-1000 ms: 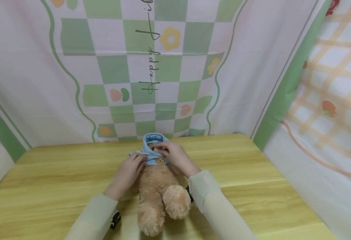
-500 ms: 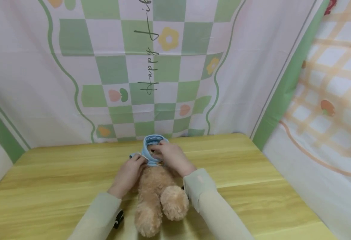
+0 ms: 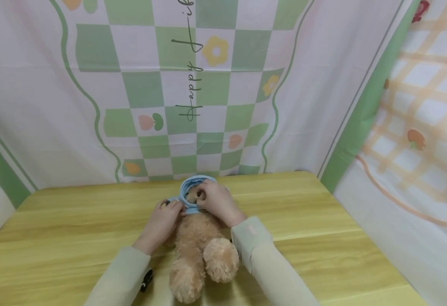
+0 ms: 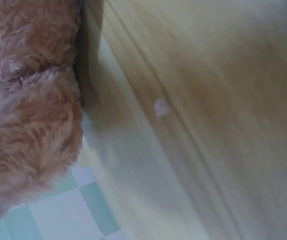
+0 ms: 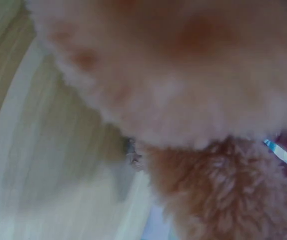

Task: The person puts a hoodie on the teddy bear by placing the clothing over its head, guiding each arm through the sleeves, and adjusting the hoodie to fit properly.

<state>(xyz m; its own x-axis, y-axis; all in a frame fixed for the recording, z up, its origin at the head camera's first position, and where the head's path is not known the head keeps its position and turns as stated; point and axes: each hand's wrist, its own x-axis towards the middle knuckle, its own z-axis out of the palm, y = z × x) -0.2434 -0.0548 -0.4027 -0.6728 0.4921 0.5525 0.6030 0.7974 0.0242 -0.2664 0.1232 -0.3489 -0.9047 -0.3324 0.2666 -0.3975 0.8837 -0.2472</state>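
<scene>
A light-brown teddy bear (image 3: 194,231) lies on its back on the table, legs toward me. Around its head sits a small blue shirt (image 3: 186,185), and part of the bear's face shows through the round neck opening. With curled fingers my left hand (image 3: 158,225) holds the shirt's left side. My right hand (image 3: 220,203) pinches the right edge of the neck opening between thumb and fingers. Brown fur (image 4: 38,130) fills the left of the left wrist view. In the right wrist view, a blue-and-white sliver of cloth (image 5: 283,154) shows beside the fur.
The wood-grain table (image 3: 304,238) reaches back to a hanging cloth (image 3: 131,85) with green checks just behind the bear's head. Another cloth (image 3: 430,106) with orange checks hangs at the right. A black strap piece (image 3: 146,280) sits by the left sleeve.
The neck opening has tipped toward me and shows more of the bear's face. The printed bear on the shirt's front has gone out of sight. My right hand has shifted slightly along the opening's edge.
</scene>
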